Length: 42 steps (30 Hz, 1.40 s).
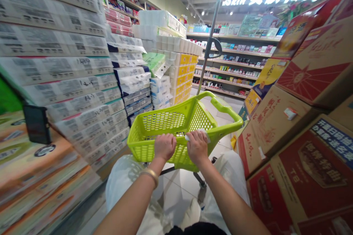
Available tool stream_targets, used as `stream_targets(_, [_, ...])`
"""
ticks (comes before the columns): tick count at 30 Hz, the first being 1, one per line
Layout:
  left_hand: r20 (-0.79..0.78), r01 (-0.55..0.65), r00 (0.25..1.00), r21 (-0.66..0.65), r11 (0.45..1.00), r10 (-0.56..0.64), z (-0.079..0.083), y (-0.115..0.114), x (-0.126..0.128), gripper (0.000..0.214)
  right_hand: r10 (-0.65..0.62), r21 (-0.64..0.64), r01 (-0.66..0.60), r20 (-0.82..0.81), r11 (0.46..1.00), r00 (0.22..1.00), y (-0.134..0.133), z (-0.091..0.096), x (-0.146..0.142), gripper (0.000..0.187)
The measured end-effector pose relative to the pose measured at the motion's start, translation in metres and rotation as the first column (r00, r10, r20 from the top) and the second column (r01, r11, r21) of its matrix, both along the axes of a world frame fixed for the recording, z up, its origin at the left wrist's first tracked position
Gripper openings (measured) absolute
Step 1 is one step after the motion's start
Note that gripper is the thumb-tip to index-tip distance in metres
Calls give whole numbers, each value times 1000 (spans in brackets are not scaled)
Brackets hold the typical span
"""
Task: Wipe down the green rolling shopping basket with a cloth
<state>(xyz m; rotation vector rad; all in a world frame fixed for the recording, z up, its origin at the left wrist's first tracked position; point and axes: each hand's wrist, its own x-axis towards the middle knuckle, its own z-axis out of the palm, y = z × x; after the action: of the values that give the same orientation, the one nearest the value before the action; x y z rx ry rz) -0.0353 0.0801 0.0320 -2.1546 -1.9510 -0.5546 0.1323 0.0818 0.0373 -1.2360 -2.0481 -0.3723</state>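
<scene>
A lime-green plastic shopping basket (220,107) on wheels sits in front of me, with nothing visible inside. My left hand (164,146) is closed over the basket's near rim. Beside it, my right hand (196,146) grips the same rim and also pinches a small white paper or cloth (203,131) against it. A gold bangle (151,175) circles my left wrist. My light trousers and a shoe show below the basket.
Stacked tissue cartons (63,69) and toilet-paper packs (171,49) wall the left side. Red and brown cardboard boxes (309,117) pile up on the right. A metal pole (212,31) rises behind the basket. Product shelves (234,66) line the far end of the tiled aisle.
</scene>
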Motion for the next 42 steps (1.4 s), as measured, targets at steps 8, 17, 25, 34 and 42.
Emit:
stream_targets(8, [-6,6,1000,38,999,-5,-4,-1,-2,37,-11,67,8,53,998,999,10,33,70,25])
stream_targets(17, [17,-9,1000,108,994,7,-7,1,6,36,-183,147,202,-134,968,974,11,31,67,23])
stream_targets(25, [6,7,1000,163,987,-8,-9,0,3,32,-3,-7,3,-46,1000,999,-5,-3,-20,22])
stream_targets(34, [5,16,1000,193,981,-17,-9,1,3,31,-69,112,72,-30,991,997,9,29,68,24])
stream_targets(42, [11,6,1000,205,979,-8,-10,2,9,31,-215,172,255,-219,952,952,14,28,84,26])
